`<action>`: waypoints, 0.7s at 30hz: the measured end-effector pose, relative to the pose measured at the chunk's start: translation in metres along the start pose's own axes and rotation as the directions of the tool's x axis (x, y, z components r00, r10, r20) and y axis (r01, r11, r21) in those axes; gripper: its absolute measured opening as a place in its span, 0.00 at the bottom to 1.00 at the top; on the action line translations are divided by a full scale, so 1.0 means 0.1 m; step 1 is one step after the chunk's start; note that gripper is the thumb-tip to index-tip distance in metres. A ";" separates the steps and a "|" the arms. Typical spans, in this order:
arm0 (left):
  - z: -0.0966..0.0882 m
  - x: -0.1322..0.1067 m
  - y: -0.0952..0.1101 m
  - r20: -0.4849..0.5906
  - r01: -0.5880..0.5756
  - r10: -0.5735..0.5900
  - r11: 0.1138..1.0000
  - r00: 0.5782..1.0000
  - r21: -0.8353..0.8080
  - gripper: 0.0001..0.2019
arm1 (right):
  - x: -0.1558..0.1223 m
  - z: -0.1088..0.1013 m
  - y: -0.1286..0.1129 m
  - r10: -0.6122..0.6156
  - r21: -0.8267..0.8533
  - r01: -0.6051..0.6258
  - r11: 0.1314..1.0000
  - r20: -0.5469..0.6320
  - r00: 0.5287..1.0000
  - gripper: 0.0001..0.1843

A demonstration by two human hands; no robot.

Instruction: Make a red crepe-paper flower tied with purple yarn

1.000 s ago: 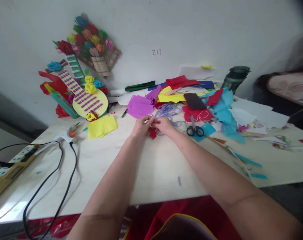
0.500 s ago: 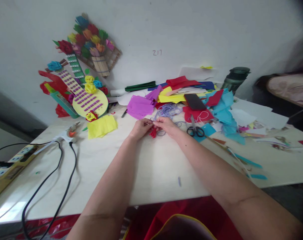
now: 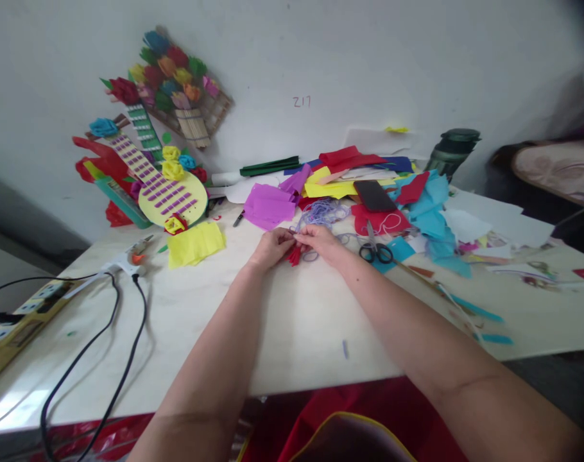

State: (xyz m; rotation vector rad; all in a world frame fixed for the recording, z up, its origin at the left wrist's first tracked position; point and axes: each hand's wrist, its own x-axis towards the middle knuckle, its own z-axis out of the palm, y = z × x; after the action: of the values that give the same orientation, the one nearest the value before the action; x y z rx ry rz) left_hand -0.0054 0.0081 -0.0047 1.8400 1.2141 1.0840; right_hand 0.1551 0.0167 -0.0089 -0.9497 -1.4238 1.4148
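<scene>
My left hand and my right hand meet at the middle of the table, fingertips pinched close together. Between them is a small bundle of red paper strips, its loose ends hanging below my fingers. Lavender yarn lies in a tangled heap just behind my hands, and a loop of it shows beside the red bundle. Which strand each finger pinches is too small to make out. Black-handled scissors rest to the right of my right hand on a blue paper piece.
Colored crepe paper, a dark phone and a green bottle stand or lie at the back. On the left are a glue gun with a black cord, a power strip, yellow paper and a paper guitar.
The view has shifted very slightly. Both hands stay in the same place with the red bundle between them, and the fingers have barely moved.
</scene>
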 end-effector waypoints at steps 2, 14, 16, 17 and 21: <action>0.01 0.01 -0.01 -0.007 -0.009 0.009 1.000 1.000 -0.014 0.07 | 0.00 0.00 0.00 0.002 0.002 -0.002 1.000 -0.004 1.000 0.08; -0.12 -0.09 0.15 0.102 0.019 -0.003 0.988 0.995 -0.156 0.09 | -0.01 0.06 -0.09 0.128 0.056 -0.122 0.991 -0.128 0.984 0.09; -0.13 -0.09 0.16 0.125 0.013 0.005 0.990 0.992 -0.141 0.09 | -0.01 0.06 -0.09 0.138 0.067 -0.130 0.989 -0.137 0.981 0.09; -0.13 -0.09 0.16 0.138 0.007 0.012 0.991 0.990 -0.136 0.09 | -0.01 0.05 -0.09 0.142 0.072 -0.134 0.988 -0.136 0.980 0.09; -0.12 -0.10 0.16 0.122 0.049 -0.025 0.979 0.992 -0.200 0.10 | 0.00 0.03 -0.10 0.173 0.097 -0.161 0.982 -0.138 0.975 0.09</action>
State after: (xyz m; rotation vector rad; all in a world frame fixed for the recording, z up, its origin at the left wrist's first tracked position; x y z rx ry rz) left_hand -0.0119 -0.0053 0.0112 1.6944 1.0256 1.0225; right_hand 0.1530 0.0149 0.0016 -1.1159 -1.1892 1.4836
